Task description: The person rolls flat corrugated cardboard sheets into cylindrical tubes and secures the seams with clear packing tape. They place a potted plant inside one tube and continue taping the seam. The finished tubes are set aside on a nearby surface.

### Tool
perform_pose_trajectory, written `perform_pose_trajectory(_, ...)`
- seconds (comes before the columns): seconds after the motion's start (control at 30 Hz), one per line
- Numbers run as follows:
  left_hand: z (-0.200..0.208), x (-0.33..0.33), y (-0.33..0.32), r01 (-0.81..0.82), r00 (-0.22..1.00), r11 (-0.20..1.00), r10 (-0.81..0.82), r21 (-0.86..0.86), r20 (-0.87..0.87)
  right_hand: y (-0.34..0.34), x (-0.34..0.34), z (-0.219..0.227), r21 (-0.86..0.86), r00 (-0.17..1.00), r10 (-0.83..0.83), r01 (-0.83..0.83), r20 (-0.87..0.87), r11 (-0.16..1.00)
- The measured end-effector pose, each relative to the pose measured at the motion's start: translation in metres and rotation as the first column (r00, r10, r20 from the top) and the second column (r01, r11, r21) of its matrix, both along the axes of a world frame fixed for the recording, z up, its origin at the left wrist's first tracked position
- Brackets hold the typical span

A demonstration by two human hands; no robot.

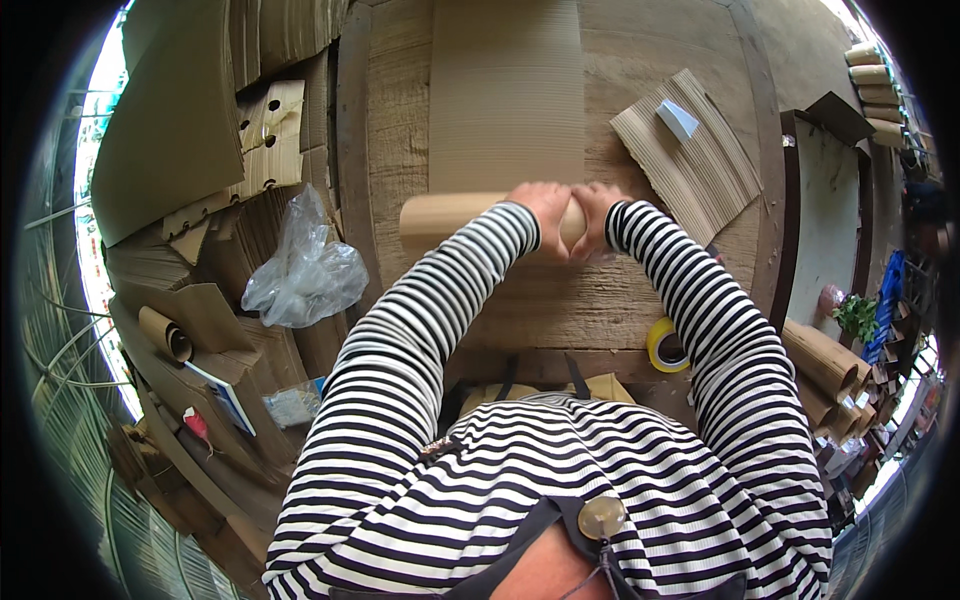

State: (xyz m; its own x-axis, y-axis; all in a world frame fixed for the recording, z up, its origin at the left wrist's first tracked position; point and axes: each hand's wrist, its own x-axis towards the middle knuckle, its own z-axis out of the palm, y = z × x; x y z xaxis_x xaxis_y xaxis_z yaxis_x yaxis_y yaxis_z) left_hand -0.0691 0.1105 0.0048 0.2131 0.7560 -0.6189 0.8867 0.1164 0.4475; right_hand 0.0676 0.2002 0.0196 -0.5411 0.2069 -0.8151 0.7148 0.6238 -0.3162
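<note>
A long strip of ribbed brown cardboard (508,100) runs away from me down the middle of the wooden table. Across its near end lies a brown cardboard roll (440,218), its length pointing left. Both hands grip the roll's right end. My left hand (545,212) wraps over it just short of the end, and my right hand (598,215) is closed around the end itself. The rounded end shows between the two hands; the fingertips beneath are hidden, and slight blur softens the hands. Whether roll and strip are one piece, I cannot tell.
A loose corrugated piece (690,160) with a small pale block (678,120) on it lies to the right. Yellow tape (665,345) sits at the near edge. Stacked cardboard (180,110) and a clear plastic bag (308,265) border the left; finished-looking tubes (820,360) stand right.
</note>
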Motion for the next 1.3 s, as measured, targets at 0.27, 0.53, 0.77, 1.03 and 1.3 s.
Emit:
perform_pose_trajectory(0.27,-0.002,0.066,-0.081,-0.083,0.978,0.99,0.103,0.113,-0.181,-0.047,0.045,-0.003,-0.065,0.996,-0.047,0.042,-0.074,0.997)
perform_pose_trajectory(0.53,-0.001,0.068,-0.076,-0.07,0.982,0.979,0.102,0.194,-0.158,-0.049,0.104,0.009,0.097,0.832,-0.295,0.381,-0.469,0.92)
perform_pose_trajectory(0.77,-0.005,0.066,-0.081,-0.089,0.982,0.978,0.118,0.188,-0.15,0.018,0.257,-0.053,0.59,0.883,-0.464,0.409,-0.066,0.696)
perform_pose_trajectory(1.03,-0.009,0.07,-0.092,-0.082,0.978,0.974,0.119,0.211,-0.172,0.026,0.264,-0.023,0.177,0.894,-0.417,0.388,0.167,0.904)
perform_pose_trajectory(1.3,-0.027,0.085,-0.115,-0.131,0.96,0.93,0.206,0.345,-0.19,-0.003,0.203,0.039,-0.838,0.701,-0.712,0.356,-0.053,0.413)
